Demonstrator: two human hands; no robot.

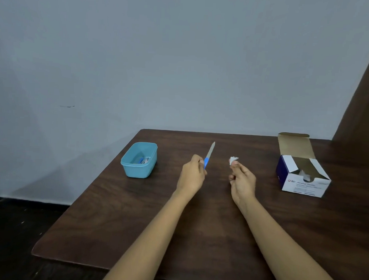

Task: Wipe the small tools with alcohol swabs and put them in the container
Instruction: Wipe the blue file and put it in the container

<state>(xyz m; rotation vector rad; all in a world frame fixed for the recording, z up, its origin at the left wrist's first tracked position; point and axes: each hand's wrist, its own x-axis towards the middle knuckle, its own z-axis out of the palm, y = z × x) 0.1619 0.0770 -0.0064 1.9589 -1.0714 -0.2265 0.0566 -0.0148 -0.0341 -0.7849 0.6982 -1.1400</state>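
Observation:
My left hand point(192, 173) grips a nail file point(210, 152) by its blue handle, with the grey blade pointing up and away over the table. My right hand point(241, 177) pinches a crumpled white alcohol swab point(233, 159) at its fingertips, a short gap to the right of the file and apart from it. A light blue plastic container point(139, 160) stands on the table to the left of my left hand. A few small tools lie in its bottom.
An open white and blue box of alcohol swabs point(301, 175) stands at the right of the dark wooden table point(135, 217), its flap raised. A grey wall rises behind the table. Dark floor lies past the table's left edge.

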